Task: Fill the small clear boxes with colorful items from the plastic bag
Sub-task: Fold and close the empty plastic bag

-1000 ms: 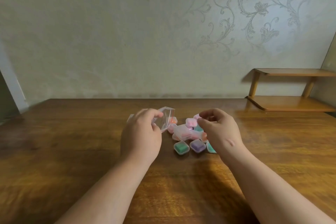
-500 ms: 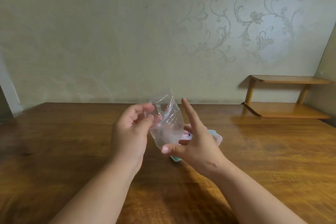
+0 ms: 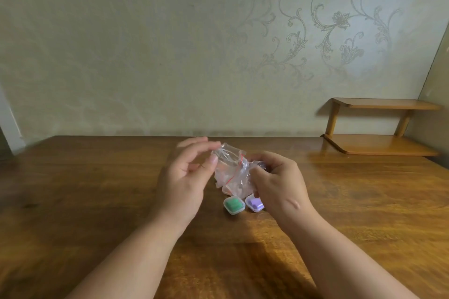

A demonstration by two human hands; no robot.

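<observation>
Bag [image 3: 230, 172] sits between my two hands, held up just above the worktop [image 3: 97, 189], and that is what I am working with. My left hand [image 3: 187, 177] is at its upper left corner, thumb and forefinger closed lightly on the top edge, the other fingers loose and curled. My right hand [image 3: 277, 182] is on the bag's right side, fingers bunched and pinching the crumpled plastic near the mouth. Both hands are gripping the bag, the left loosely.

A red zip line runs diagonally across the plastic, from upper right down to lower left, so the mouth is tilted towards my right hand. I can make out pale pinkish shapes through the film, but it is too creased to tell what or how many.

Just below the bag, nearer to me, two small boxes rest on the worktop: a green box [image 3: 234, 204] on the left and a purple box [image 3: 254, 203] touching or nearly touching it on the right. The purple one is partly hidden behind my right hand. Both look already filled. Whether other boxes lie behind the bag I cannot tell.

As I judge it, the coming move depends on the mouth. My right hand is nearer to it, so the left should steady the bag while the right reaches in. Thin film like this will crumple and slip, so I would hold the top edge firmly.
</observation>
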